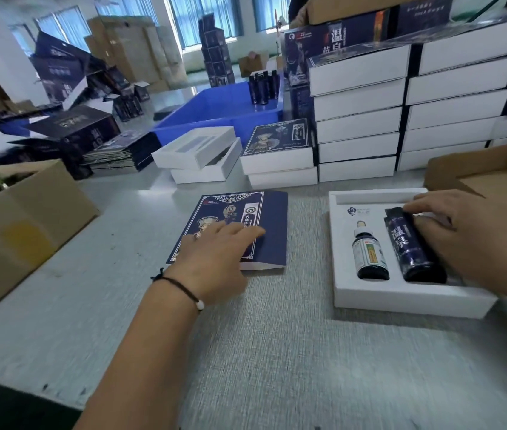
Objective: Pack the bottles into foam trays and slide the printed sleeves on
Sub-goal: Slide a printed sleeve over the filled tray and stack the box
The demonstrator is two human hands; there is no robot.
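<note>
The grey table (pixel 277 352) fills the near view, and places here are told from the white foam tray (pixel 401 296) lying on it. Left of the tray, the left hand (pixel 215 259) rests with fingers straight and flat on the dark blue printed sleeve (pixel 273 231), which lies flat. The right hand (pixel 469 240) reaches into the tray, fingers curled round the dark tube-shaped bottle (pixel 407 243) in the right slot. The small labelled dropper bottle (pixel 370 252) lies in the left slot.
</note>
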